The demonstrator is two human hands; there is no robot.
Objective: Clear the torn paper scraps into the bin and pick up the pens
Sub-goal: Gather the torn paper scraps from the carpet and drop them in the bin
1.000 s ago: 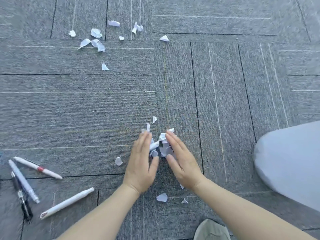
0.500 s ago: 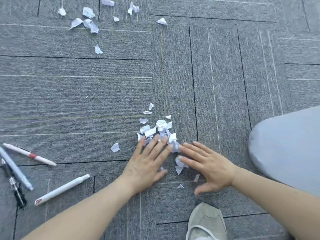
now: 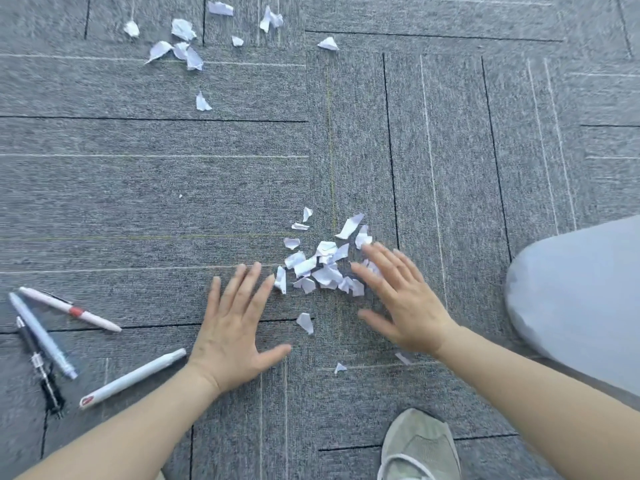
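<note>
A: Where do the scraps lie?

B: The main pile of paper scraps (image 3: 322,268) sits on the carpet floor (image 3: 138,188) just ahead of both hands. A second scatter (image 3: 187,46) lies well apart at about eleven o'clock, with a few strays (image 3: 305,322) nearer the person.

A: And the hands?

B: The left hand (image 3: 232,327) is flat on the carpet with fingers spread, holding nothing, its fingertips just beside the pile's edge. The right hand (image 3: 401,299) is spread too, empty, its fingers touching the pile from three o'clock.

A: How will the paper behave?

B: I'd judge it feather-light and limp, catching on the carpet pile. Cupping both palms inward from nine and three should bunch it; pinching single bits would be slow.

A: The pens?

B: Four pens (image 3: 133,377) lie at about eight o'clock of the left hand, untouched. They look stiff and smooth, so taking them mid-barrel seems best. No bin shows.
</note>
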